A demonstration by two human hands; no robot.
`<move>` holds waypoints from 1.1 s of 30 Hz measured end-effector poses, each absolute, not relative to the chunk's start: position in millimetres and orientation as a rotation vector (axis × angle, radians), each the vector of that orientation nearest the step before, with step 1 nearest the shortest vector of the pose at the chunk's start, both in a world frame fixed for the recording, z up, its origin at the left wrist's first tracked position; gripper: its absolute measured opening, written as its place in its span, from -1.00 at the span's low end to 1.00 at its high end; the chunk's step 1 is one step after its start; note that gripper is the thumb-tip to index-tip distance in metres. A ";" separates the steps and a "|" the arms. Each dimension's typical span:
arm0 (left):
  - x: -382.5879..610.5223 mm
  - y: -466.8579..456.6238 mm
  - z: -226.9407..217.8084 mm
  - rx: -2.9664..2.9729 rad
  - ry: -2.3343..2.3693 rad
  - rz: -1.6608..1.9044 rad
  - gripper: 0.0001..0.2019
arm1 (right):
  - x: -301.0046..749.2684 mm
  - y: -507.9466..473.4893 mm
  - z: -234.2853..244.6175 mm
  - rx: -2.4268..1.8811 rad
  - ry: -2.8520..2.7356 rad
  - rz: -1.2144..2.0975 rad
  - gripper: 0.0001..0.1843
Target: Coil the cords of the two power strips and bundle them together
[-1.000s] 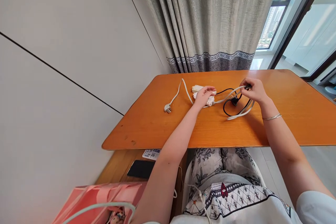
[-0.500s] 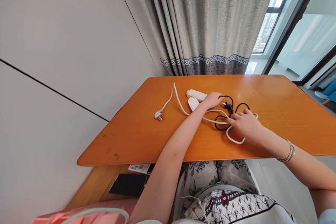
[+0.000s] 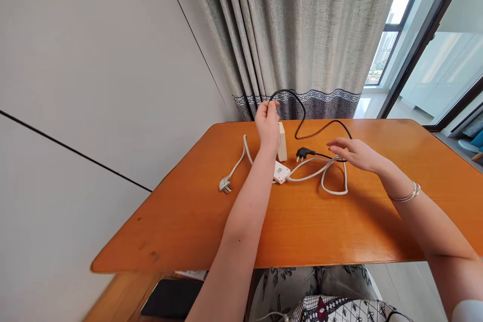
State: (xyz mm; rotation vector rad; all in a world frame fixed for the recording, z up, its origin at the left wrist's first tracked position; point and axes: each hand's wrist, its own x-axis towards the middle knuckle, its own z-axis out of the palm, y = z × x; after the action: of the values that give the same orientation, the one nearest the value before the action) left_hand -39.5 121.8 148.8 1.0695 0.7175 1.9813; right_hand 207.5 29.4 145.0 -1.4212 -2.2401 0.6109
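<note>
My left hand (image 3: 267, 116) is raised over the far part of the table, its fingers closed on a black power cord (image 3: 302, 118) that arcs away to the right. Below that hand a cream power strip (image 3: 282, 146) stands on end, partly hidden by the wrist. A white power strip (image 3: 282, 172) lies beside my left forearm, joined to a looped white cord (image 3: 334, 192). The black plug (image 3: 304, 153) rests between my hands. My right hand (image 3: 354, 153) hovers with fingers stretched out, just above the spot where the cords cross. Left of my forearm lies a white plug (image 3: 225, 184).
The orange wooden table (image 3: 181, 216) reaches to a grey curtain (image 3: 320, 35) at the back. A white wall (image 3: 75, 85) borders it on the left. On a lower wooden surface sits a black phone (image 3: 171, 298). A glass door stands at the right.
My left hand has lifted the black cord up and left, and the cream strip has tipped from lying to upright. My right hand has risen off the cords. The black plug has shifted left.
</note>
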 end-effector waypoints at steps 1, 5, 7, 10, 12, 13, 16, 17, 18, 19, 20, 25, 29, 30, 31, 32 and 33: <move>-39.0 116.7 157.6 1.065 0.661 2.045 -0.80 | 202.4 39.4 147.4 -1.464 -2.148 0.627 -0.59; -30.0 91.0 180.4 1.149 0.516 1.937 -0.79 | 174.3 74.1 147.9 -1.352 -1.932 0.600 -0.36; -25.7 80.2 182.9 1.197 0.484 1.801 -0.81 | 159.8 87.1 143.5 -1.194 -1.891 0.584 -0.23; -26.2 71.8 182.7 1.183 0.494 1.700 -0.79 | 144.6 99.8 135.3 -0.985 -1.937 0.787 -0.52; -32.5 71.6 184.2 1.122 0.518 1.735 -0.76 | 140.7 103.4 131.9 -0.863 -2.000 1.037 -0.61; -37.2 72.7 185.6 1.085 0.529 1.768 -0.75 | 140.7 103.8 131.5 -0.809 -2.018 1.155 -0.57; -53.3 78.8 190.7 0.980 0.547 1.862 -0.71 | 148.4 100.3 136.9 -0.693 -1.915 1.393 -0.51; -58.0 81.0 191.9 0.950 0.553 1.880 -0.70 | 153.2 98.1 140.6 -0.674 -1.845 1.437 -0.51; -61.8 83.0 192.7 0.924 0.559 1.892 -0.70 | 158.8 95.4 145.0 -0.666 -1.774 1.455 -0.53; -64.5 84.5 193.0 0.902 0.566 1.896 -0.69 | 165.1 92.6 149.9 -0.674 -1.711 1.438 -0.56; -65.9 85.4 192.9 0.888 0.574 1.892 -0.68 | 171.8 89.6 154.8 -0.697 -1.660 1.378 -0.60; -61.4 82.9 190.2 0.921 0.600 1.808 -0.66 | 199.0 78.4 171.1 -0.851 -1.484 0.929 -0.60; -66.6 78.9 194.0 0.843 0.526 1.919 -0.66 | 200.6 79.1 164.2 -0.869 -1.628 0.931 -0.54; -71.4 77.9 196.4 0.792 0.498 1.971 -0.65 | 198.4 79.9 161.0 -0.883 -1.771 0.982 -0.54; -77.3 76.8 199.4 0.733 0.467 2.024 -0.64 | 195.7 80.5 157.9 -0.903 -1.942 1.040 -0.56; -83.9 75.5 202.8 0.669 0.436 2.075 -0.63 | 192.9 80.9 155.5 -0.926 -2.116 1.090 -0.60; -90.6 74.0 206.3 0.604 0.406 2.121 -0.61 | 190.4 81.2 153.9 -0.948 -2.266 1.122 -0.64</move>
State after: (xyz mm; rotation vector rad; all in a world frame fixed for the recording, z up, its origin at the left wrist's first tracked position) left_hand -90.6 74.0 206.3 0.6045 0.4062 2.1205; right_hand 190.4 81.2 153.9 -0.9481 -2.2657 1.1224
